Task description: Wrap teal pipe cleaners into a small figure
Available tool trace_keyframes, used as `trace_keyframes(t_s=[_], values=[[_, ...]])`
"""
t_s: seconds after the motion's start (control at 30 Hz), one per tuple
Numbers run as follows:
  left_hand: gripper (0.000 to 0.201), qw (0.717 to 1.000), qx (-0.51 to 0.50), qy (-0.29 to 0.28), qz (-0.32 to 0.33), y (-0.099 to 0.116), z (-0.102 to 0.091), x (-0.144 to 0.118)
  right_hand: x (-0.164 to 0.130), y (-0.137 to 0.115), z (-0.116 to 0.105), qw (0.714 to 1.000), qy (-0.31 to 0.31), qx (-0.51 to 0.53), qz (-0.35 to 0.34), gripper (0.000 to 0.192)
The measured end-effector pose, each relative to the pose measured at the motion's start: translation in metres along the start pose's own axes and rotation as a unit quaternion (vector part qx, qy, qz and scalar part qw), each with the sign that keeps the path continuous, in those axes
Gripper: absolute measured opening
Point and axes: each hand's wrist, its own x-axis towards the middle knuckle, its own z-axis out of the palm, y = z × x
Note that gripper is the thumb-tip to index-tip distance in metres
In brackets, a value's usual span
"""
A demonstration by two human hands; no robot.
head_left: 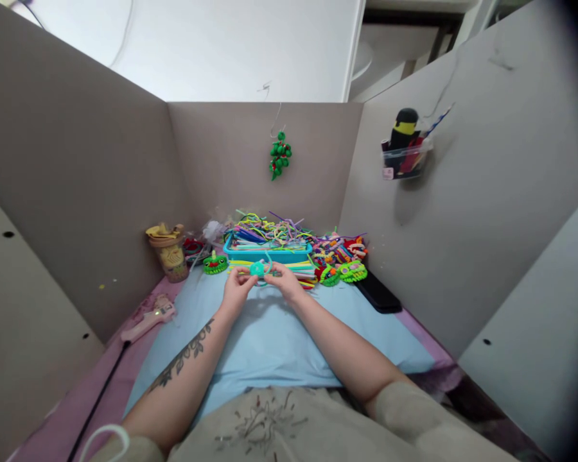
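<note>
Between both hands, over the blue cloth [279, 340], is a small teal coiled piece [257, 269] that looks like wound pipe cleaner, with loose ends sticking out above and below. My left hand [237, 287] pinches its left side between thumb and fingers. My right hand [285, 280] has its fingertips closed on the right side, by the loose end. Just behind the hands lie straight pipe cleaners [296, 269] in several colours. The exact winding of the teal piece is too small to make out.
Behind stands a blue tray [270, 255] heaped with pipe cleaners. Green finished pieces [353, 271] lie right, near a black phone-like slab [378, 294]. Left are a cup [170, 253] and a pink glue gun [149, 322] with its cord. Grey panels [264, 122] enclose three sides.
</note>
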Motion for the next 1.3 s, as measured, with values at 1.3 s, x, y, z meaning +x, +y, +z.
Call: trace_keyframes(t_s=[1.3], values=[[0.041,0.994,0.109,-0.01,-0.002,-0.011,0.0,-0.003,-0.003,0.005,0.01,0.997,0.073,-0.025,0.012,0.019]])
